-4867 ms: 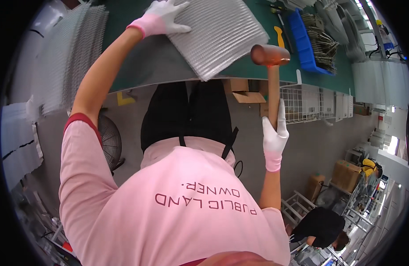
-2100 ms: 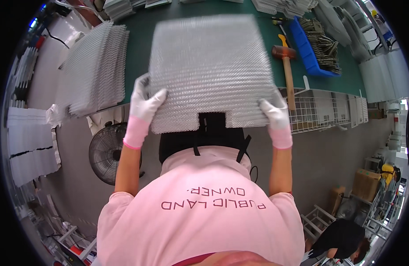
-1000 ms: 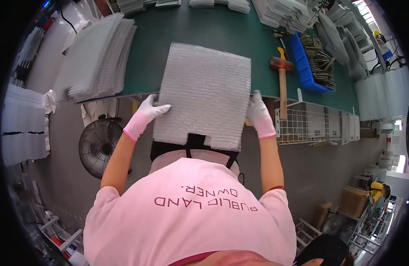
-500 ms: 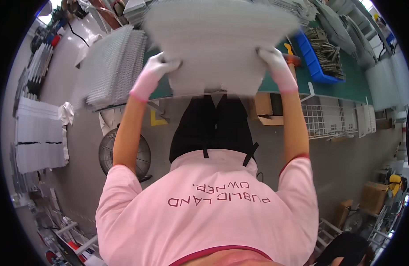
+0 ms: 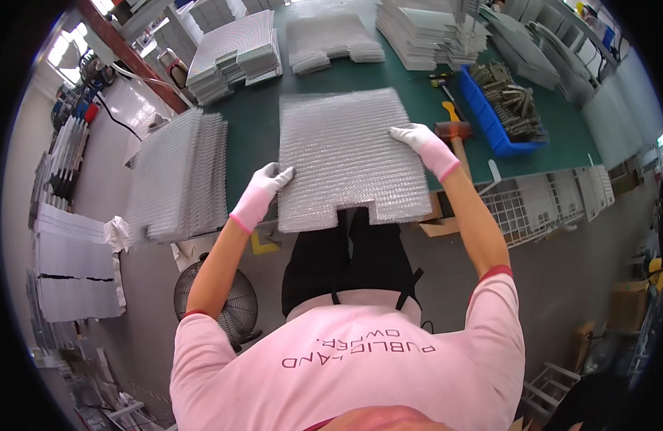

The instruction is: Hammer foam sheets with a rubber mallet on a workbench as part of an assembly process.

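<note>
Between my hands is a silvery mesh panel [image 5: 349,154] with a square notch in its near edge. My left hand [image 5: 272,179], in a white glove with a pink cuff, is closed on the panel's left edge. My right hand [image 5: 421,142], gloved alike, pinches the right edge, farther up. The near part of the panel sticks out past the table's front edge; whether its far part touches the tabletop I cannot tell. To the left of it stands a stack of similar mesh panels [image 5: 177,176].
The green table [image 5: 249,136] bears more notched panel stacks [image 5: 234,54] at the back. Right of the panel are a mallet [image 5: 455,135] and a blue bin [image 5: 498,122] of metal parts. A floor fan [image 5: 220,298] stands below left, a white wire rack [image 5: 529,201] below right.
The panel, blurred and raised before, has come down and nearer to me, and its notched edge shows sharply. Both hands still grip its sides. The panel stacks at the back have come into view.
</note>
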`<state>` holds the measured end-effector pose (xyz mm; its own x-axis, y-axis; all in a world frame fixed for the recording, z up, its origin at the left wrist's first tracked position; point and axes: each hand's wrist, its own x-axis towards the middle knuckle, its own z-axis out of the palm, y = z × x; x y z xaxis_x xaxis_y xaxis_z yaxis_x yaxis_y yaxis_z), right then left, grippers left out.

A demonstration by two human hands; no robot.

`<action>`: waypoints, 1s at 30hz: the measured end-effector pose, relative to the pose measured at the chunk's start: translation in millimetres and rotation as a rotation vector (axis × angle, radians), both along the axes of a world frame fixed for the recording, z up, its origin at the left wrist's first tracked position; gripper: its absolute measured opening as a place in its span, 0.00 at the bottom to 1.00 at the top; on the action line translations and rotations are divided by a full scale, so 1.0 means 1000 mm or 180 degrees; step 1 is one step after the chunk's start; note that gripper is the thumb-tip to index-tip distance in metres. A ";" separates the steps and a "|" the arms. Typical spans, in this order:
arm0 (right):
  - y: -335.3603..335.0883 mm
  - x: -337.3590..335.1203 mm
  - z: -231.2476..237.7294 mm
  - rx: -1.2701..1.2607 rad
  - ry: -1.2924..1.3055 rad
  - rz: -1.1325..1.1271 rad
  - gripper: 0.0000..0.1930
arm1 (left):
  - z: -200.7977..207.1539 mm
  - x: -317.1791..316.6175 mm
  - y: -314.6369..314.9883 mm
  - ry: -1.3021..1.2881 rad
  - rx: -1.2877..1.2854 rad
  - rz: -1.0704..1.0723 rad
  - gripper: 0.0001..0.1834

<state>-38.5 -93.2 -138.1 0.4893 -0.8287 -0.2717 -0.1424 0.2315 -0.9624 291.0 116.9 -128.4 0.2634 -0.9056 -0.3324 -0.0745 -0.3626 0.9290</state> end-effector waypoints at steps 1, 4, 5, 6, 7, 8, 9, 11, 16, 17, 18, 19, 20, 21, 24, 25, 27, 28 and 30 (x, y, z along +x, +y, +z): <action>-0.007 -0.002 0.007 -0.0014 -0.0081 0.0052 0.25 | 0.005 0.002 -0.007 0.0093 -0.0340 0.0215 0.24; -0.047 -0.004 0.053 -0.0484 -0.0771 0.0289 0.28 | 0.042 0.018 -0.047 0.0006 -0.0697 0.0100 0.21; -0.070 0.003 0.072 -0.0446 -0.0663 0.0006 0.27 | 0.057 0.023 -0.070 0.0114 -0.0813 0.0169 0.22; -0.096 0.015 0.090 -0.0520 -0.0816 0.0056 0.27 | 0.070 0.028 -0.098 0.0213 -0.0957 0.0190 0.24; -0.127 0.029 0.109 -0.0608 -0.0669 -0.0068 0.27 | 0.082 0.033 -0.128 0.0262 -0.1252 0.0302 0.26; -0.161 0.046 0.125 -0.0733 -0.0629 -0.0077 0.26 | 0.092 0.039 -0.161 0.0272 -0.1482 0.0458 0.28; -0.193 0.060 0.137 -0.0622 -0.0593 -0.0005 0.26 | 0.104 0.050 -0.193 -0.0203 -0.1584 0.0510 0.30; -0.257 0.088 0.147 -0.0700 -0.0468 0.0070 0.26 | 0.121 0.072 -0.252 -0.0981 -0.1539 0.0563 0.33; -0.375 0.147 0.127 -0.1022 -0.0192 0.0091 0.28 | 0.137 0.117 -0.349 -0.2259 -0.0925 0.0343 0.29; -0.390 0.154 0.118 -0.1031 -0.0111 0.0104 0.29 | 0.134 0.119 -0.359 -0.2388 -0.1015 0.0423 0.27; -0.404 0.160 0.110 -0.1088 -0.0037 0.0142 0.30 | 0.133 0.122 -0.367 -0.2460 -0.0881 0.0352 0.27; -0.417 0.165 0.103 -0.1135 0.0035 0.0228 0.31 | 0.131 0.123 -0.373 -0.2529 -0.0749 0.0276 0.27; -0.429 0.168 0.095 -0.1174 0.0083 0.0305 0.32 | 0.127 0.123 -0.378 -0.2607 -0.0690 0.0217 0.27; -0.440 0.172 0.088 -0.1209 0.0127 0.0432 0.32 | 0.122 0.120 -0.382 -0.2757 -0.0535 0.0205 0.26; -0.462 0.181 0.062 -0.1123 0.0409 0.0664 0.33 | 0.098 0.107 -0.385 -0.3461 -0.0444 0.0107 0.23; -0.465 0.183 0.052 -0.1040 0.0526 0.0706 0.34 | 0.087 0.101 -0.384 -0.3845 -0.0507 -0.0049 0.21; -0.469 0.185 0.035 -0.1421 0.1535 0.0807 0.36 | 0.064 0.087 -0.383 -0.4760 -0.0840 -0.0197 0.16; -0.470 0.186 0.028 -0.1595 0.2043 0.0855 0.37 | 0.054 0.081 -0.383 -0.5108 -0.1267 -0.0343 0.15; -0.472 0.187 0.021 -0.1444 0.1673 0.0808 0.42 | 0.040 0.075 -0.385 -0.4917 -0.1201 -0.0745 0.16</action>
